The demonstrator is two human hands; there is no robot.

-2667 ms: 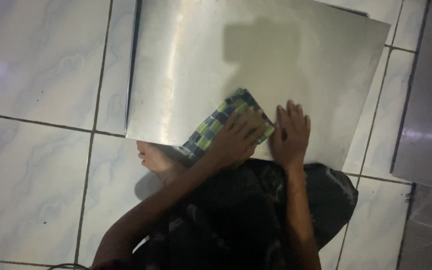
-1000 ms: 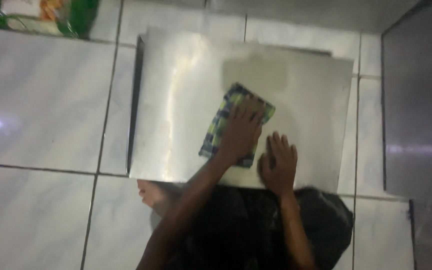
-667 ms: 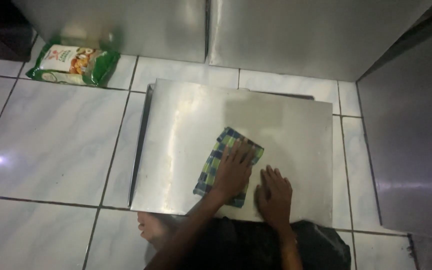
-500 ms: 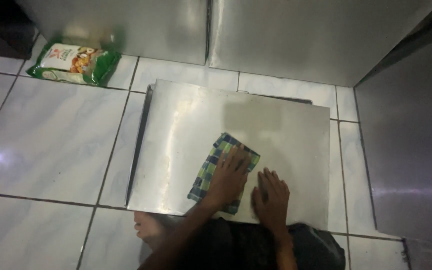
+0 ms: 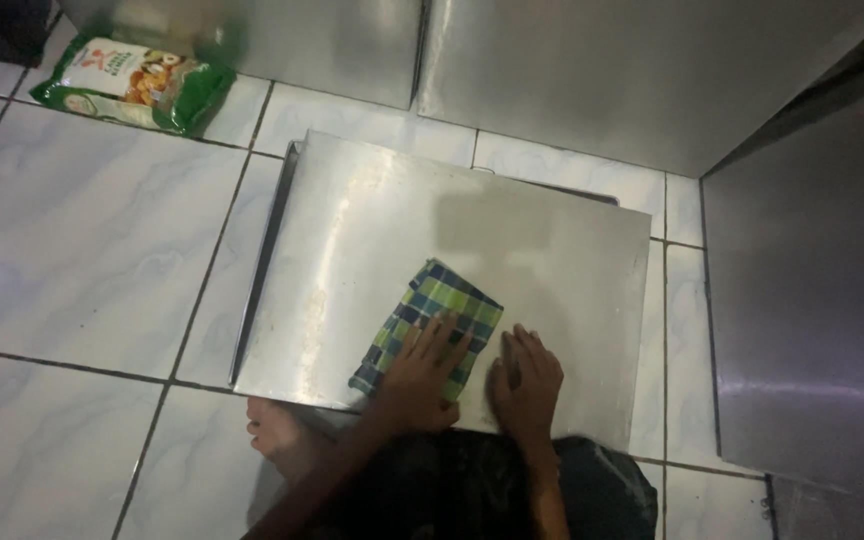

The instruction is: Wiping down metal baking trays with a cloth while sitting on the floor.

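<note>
One checked cloth [image 5: 430,325], green, blue and white, lies folded on the near part of one flat steel sheet [image 5: 372,240] that rests on the floor. The left hand [image 5: 425,372] presses flat on the cloth, fingers [image 5: 444,335] spread and released, not gripping. The right hand [image 5: 526,382] lies open on the bare metal just beside the cloth. One bare foot [image 5: 274,436] shows below the sheet's near edge. The floor [image 5: 82,260] is pale marbled tile; one green snack bag [image 5: 132,85] lies at the far left, against steel cabinet fronts [image 5: 592,70].
</note>
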